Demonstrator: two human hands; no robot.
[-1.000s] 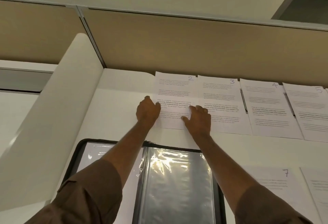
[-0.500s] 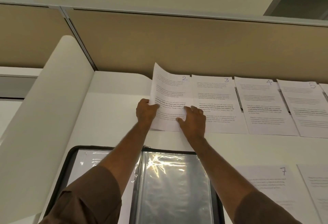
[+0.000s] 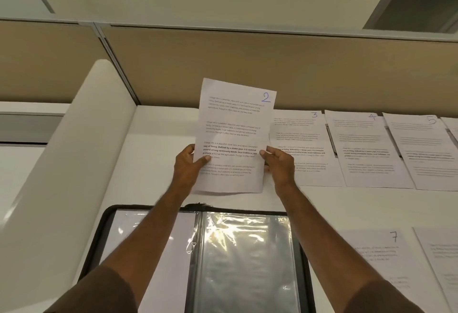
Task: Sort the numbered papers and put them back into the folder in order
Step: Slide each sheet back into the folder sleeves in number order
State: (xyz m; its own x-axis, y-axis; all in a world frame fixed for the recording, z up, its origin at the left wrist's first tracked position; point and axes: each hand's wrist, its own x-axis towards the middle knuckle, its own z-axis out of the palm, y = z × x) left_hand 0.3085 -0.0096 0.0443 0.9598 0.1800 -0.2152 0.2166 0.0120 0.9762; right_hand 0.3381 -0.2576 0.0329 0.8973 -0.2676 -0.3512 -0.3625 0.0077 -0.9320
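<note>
The sheet marked 2 (image 3: 234, 136) has come up off the desk (image 3: 153, 164): a second ago it lay flat at the left end of the far row with both hands pressing on it, half a second ago its far-left corner was curling upward, and now it stands nearly upright in the air, tilted a little, its printed face and blue number toward the camera. The left hand (image 3: 189, 165) pinches the sheet's left edge, thumb across the front of the text and fingers behind; the right hand (image 3: 278, 164) pinches the right edge in the same way, thumb on the front. The sheet's lower edge hangs just above the desk, between the far row and the open folder (image 3: 247, 258). The rest of the row lies where it did: sheet 3 (image 3: 300, 149) flat just right of the lifted page, partly hidden behind the right hand, then sheet 4 (image 3: 366, 149) and sheet 5 (image 3: 431, 151), each slightly overlapping the next. Sheet 7 (image 3: 379, 258) lies nearer, to the right of the folder. The folder lies open at the near edge, a white page visible in its left pocket and a glossy, seemingly empty clear sleeve (image 3: 245, 263) on the right. I judge that the sorting is largely done and filing is under way: page 2 is picked up and its likely destination is that right-hand sleeve. The thin paper held only at its edges may bow or catch on the sleeve's mouth.
</note>
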